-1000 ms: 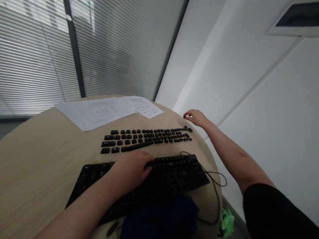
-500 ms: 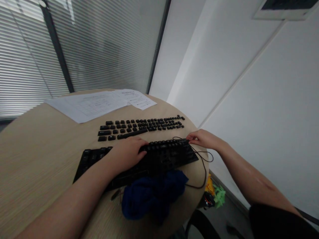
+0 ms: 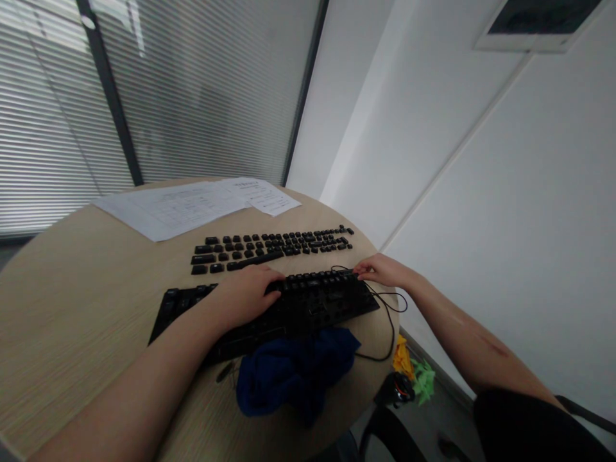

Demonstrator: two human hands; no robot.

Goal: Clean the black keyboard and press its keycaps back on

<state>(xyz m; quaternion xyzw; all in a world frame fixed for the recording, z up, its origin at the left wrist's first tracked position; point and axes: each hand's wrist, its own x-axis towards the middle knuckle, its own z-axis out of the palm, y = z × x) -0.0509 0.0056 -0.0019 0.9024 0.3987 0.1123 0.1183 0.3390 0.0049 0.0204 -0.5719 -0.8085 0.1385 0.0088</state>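
A black keyboard (image 3: 332, 301) with many of its keycaps off lies on the round table. My left hand (image 3: 248, 295) rests over its middle, thumb and fingers gripping the upper edge. At the keyboard's far right corner, my right hand (image 3: 368, 268) has its fingers pinched together; what is between them is too small to make out. Loose black keycaps (image 3: 260, 247) lie in rows behind the keyboard. A dark blue cloth (image 3: 293, 372) is bunched against the front edge. The black cable (image 3: 392, 327) loops at the right.
Printed papers (image 3: 178, 205) lie at the back of the wooden table (image 3: 86, 276). A small dark object (image 3: 224, 372) sits left of the cloth. White walls stand close on the right. Orange and green items (image 3: 422, 380) and a black chair are below the table's right edge.
The view has shifted slightly. My right hand has moved a little to the left along the keyboard's top edge. My left hand stays in place on the keyboard.
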